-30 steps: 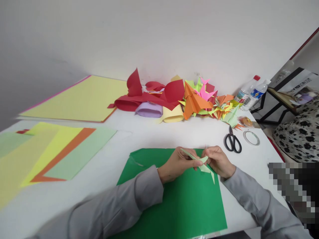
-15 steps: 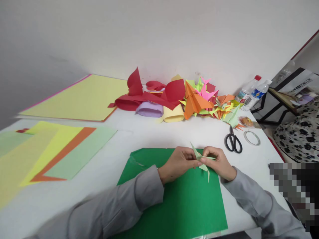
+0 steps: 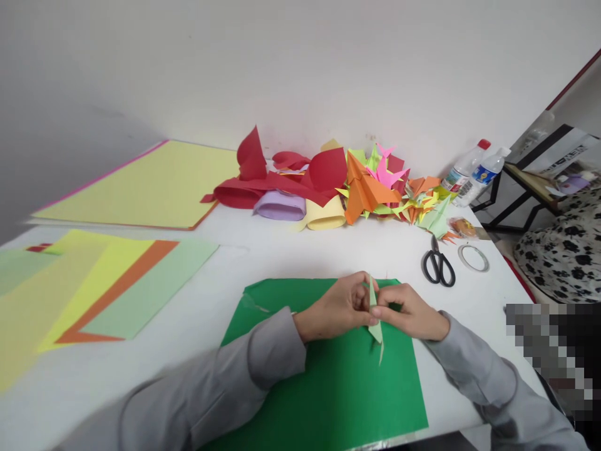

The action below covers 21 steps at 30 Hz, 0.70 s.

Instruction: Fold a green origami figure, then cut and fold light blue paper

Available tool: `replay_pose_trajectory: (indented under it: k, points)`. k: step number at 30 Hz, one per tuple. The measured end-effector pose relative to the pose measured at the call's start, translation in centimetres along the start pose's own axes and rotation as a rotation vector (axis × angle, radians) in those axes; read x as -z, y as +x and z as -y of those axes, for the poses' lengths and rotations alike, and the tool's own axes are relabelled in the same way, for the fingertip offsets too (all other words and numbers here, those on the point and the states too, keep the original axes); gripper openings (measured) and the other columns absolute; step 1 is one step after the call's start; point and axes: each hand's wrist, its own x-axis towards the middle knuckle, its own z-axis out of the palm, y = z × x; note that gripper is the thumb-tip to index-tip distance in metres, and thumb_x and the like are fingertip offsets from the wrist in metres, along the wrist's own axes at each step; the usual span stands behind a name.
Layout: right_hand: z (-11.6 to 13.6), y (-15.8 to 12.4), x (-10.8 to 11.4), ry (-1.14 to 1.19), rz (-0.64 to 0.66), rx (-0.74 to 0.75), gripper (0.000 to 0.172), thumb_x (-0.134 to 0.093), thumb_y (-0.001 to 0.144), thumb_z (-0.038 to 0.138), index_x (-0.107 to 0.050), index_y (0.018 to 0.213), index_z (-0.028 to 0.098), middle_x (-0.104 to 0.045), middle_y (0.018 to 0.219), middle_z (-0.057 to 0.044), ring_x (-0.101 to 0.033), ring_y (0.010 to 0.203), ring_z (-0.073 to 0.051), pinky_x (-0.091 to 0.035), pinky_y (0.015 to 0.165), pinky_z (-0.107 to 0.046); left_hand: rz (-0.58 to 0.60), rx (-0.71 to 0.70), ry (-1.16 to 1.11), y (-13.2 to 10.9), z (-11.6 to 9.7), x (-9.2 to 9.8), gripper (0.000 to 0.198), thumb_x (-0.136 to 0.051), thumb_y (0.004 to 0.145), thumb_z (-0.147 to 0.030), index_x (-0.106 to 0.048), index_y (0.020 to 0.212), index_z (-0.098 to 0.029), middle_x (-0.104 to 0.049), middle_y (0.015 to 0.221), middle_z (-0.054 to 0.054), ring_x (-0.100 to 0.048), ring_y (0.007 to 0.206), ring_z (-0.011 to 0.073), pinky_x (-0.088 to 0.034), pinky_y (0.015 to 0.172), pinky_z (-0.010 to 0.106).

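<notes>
Between my two hands is a small pale green origami crane (image 3: pixel 374 329), narrow and folded, its long axis running up and down in the view. My left hand (image 3: pixel 340 307) pinches it from the left with thumb and fingers. From the right, my right hand (image 3: pixel 407 308) is closed on its middle, thumb and fingertips meeting the left thumb. Fingers cover the crane's centre. Below the hands lies a green board (image 3: pixel 347 388) on the white table (image 3: pixel 263 257).
Black-handled scissors (image 3: pixel 438 266) and a tape roll (image 3: pixel 474 257) lie to the right. Behind are folded paper pieces (image 3: pixel 369 191), red paper shapes (image 3: pixel 282 185) and two bottles (image 3: pixel 483 177). Coloured sheets (image 3: pixel 136 294) and a large yellow sheet (image 3: pixel 141 188) spread out at left.
The crane has turned from lying spread sideways to standing narrow and upright between my fingers. My right hand has tilted and its fingers have closed in nearer to my left hand.
</notes>
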Motion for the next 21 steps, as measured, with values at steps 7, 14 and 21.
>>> replay_pose_trajectory:
  k: [7,14,21]
  points:
    - [0.1,0.2,-0.4,-0.047,-0.177,-0.003,0.044,-0.045,0.094,0.046,-0.044,0.059,0.02,-0.044,0.055,0.004,-0.04,0.053,-0.01,-0.034,0.053,-0.023,0.016,0.043,0.128,0.2,0.3,0.1,0.035,-0.068,0.073,-0.047,-0.05,0.072,-0.017,-0.051,0.054,-0.006,-0.047,0.045,0.007,-0.038,0.045,0.021]
    - [0.0,0.8,-0.9,0.228,-0.161,-0.143,0.052,-0.048,0.086,0.063,-0.045,0.059,0.019,-0.046,0.051,0.005,-0.039,0.048,-0.008,-0.033,0.049,-0.022,0.011,0.014,0.307,-0.3,0.2,0.2,0.049,-0.059,0.078,-0.057,-0.04,0.055,-0.019,-0.04,0.043,-0.008,-0.031,0.04,0.0044,-0.025,0.041,0.019]
    - [-1.0,1.2,-0.9,0.41,-0.201,-0.19,0.055,-0.052,0.078,0.071,-0.046,0.059,0.02,-0.044,0.049,0.006,-0.038,0.045,-0.008,-0.032,0.047,-0.022,-0.006,0.078,0.315,0.1,0.1,0.1,0.048,-0.053,0.08,-0.062,-0.046,0.06,-0.018,-0.039,0.044,-0.008,-0.032,0.04,0.0058,-0.023,0.04,0.02]
